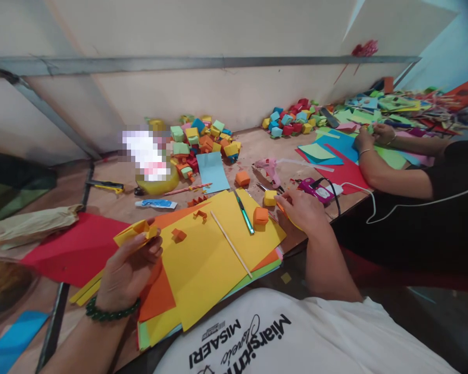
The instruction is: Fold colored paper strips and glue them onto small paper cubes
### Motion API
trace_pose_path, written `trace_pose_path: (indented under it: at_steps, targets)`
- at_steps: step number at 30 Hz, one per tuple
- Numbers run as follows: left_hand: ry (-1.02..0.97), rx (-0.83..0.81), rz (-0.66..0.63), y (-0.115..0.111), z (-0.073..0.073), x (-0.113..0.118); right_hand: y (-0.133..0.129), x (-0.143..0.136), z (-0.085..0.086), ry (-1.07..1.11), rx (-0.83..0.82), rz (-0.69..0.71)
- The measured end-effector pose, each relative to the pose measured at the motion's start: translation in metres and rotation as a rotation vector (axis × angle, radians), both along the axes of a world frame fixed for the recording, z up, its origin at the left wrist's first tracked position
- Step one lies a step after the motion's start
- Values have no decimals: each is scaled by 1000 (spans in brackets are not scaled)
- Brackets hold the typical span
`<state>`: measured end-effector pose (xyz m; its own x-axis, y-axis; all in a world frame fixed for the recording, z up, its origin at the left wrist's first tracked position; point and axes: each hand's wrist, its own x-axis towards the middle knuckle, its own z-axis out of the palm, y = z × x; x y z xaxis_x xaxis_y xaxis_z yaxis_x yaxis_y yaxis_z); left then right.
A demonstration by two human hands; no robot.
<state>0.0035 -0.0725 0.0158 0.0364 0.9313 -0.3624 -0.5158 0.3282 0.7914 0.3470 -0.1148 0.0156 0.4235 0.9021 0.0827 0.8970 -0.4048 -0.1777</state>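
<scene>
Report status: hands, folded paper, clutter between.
Left hand gripping folded yellow paper, raised. Right hand by yellow cube, grip unclear. Cutter and stick between hands, on yellow sheet.

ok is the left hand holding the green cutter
No, the left hand holds a folded yellow paper piece, while the green cutter lies on the yellow sheet.

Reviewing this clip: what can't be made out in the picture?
All in the head view:
- Bright pixelated rectangle: its content, lost to the pixelation.
- Thin orange-yellow strip: how it is gripped, hidden by the right hand.
- Small green piece: its shape, too small and partly covered by the co-worker's hands.
- Flat blue rectangular strip: its far end, cut off at the lower-left corner.
</scene>
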Motion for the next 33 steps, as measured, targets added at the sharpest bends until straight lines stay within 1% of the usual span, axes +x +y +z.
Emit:
trace_pose_path:
  at_steps: [2, 4, 6, 9, 12, 14, 16, 18, 21, 24, 25, 27, 28, 30, 33]
  targets:
    - [-1, 10, 0, 0, -1, -1, 3, 1, -5, 22, 69, 65]
    - [5, 16, 8, 1, -1, -2, 4, -1, -8, 80, 169, 160]
    - [3, 19, 7, 1, -2, -2, 1, -4, -9, 159, 210, 254]
    - [-16, 19, -15, 2, -5, -4, -4, -9, -9, 247, 121, 377]
    - [-49, 35, -51, 4, -13, -8, -8, -10, -16, 271, -6, 461]
    - [-78, 54, -76, 4, -18, -10, -9, -7, -22, 266, -38, 467]
    - [-101, 63, -103, 4, -22, -11, -8, -6, -26, 267, -35, 457]
    - [-96, 63, -109, 3, -22, -10, -7, -9, -26, 292, -11, 457]
    - [-53, 71, -60, 0, -17, -5, -6, -26, -13, 363, 91, 522]
    - [44, 136, -20, -5, -10, 0, -9, -53, 6, 427, 203, 660]
    - [88, 167, -14, -6, -7, 2, -9, -63, 11, 444, 205, 717]
    - [172, 231, -16, -9, -3, 4, -10, -83, 17, 466, 151, 826]
    - [206, 265, -22, -11, -1, 5, -10, -92, 18, 470, 101, 866]
    - [259, 328, -34, -13, 0, 6, -8, -107, 12, 468, 2, 889]
    - [318, 365, -64, -14, -2, 7, -5, -121, -7, 446, -107, 848]
